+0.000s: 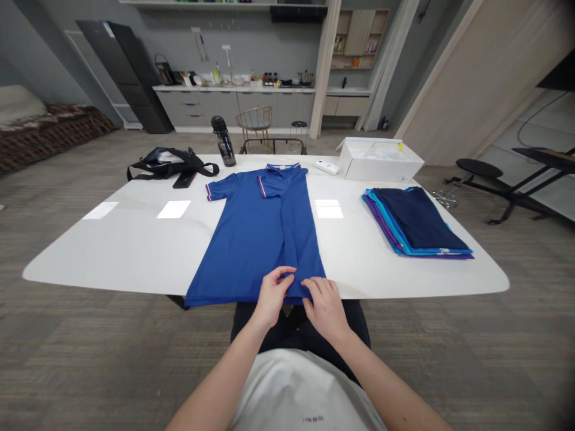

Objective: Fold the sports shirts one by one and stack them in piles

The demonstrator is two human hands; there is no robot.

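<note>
A blue short-sleeved polo shirt (251, 239) lies on the white table with its collar away from me. Its right side is folded inward, and that sleeve lies across the chest. The hem reaches the near table edge and hangs slightly over it. My left hand (273, 293) is at the lower part of the shirt, thumb and forefinger drawn close together on the cloth. Just right of it, my right hand (326, 304) rests on the hem's right corner, fingers bent and the thumb apart from them.
A stack of folded clothes (415, 218) sits on the table's right side, with a white box (380, 161) behind it. A white device (327, 167) lies near the box. A dark bottle (223, 142), a black bag (168, 161) and a phone (184, 179) are at the back left.
</note>
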